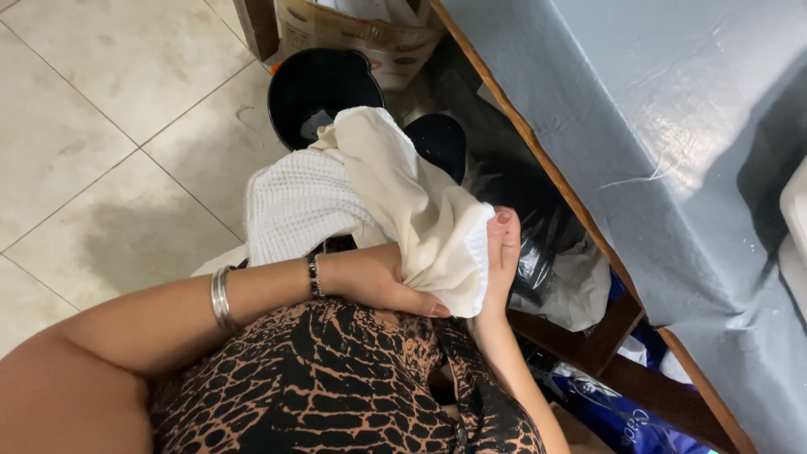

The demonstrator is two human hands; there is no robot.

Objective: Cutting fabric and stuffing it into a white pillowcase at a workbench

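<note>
Beside a table draped in grey-blue cloth (672, 126), seen from your head camera looking down, you stand over a tiled floor (101, 126) with a bundle of cream cloth (403, 193) gathered at your middle. Your left hand (378, 282) is closed around the lower end of the bundle, thumb pressed across the fabric, two bangles (221, 298) and a beaded bracelet (313, 276) on that arm. Your right hand (503, 252) comes up from below and cups the same end from the far side, fingers folded over its edge, so both hands hold the cloth tight between them. A white waffle-weave towel (290, 206) hangs against the bundle on its left side; whether it is a separate piece cannot be told. Beyond it a black bucket (315, 88) sits on the floor, touching a cardboard box (353, 34), and dark plastic bags (546, 244) fill the space under the table. Judged from this grip, the handling goes best if you keep the loose upper folds from sliding toward the bucket, hold the pinched end firm with your left thumb, and let the right hand support rather than pull.
</note>
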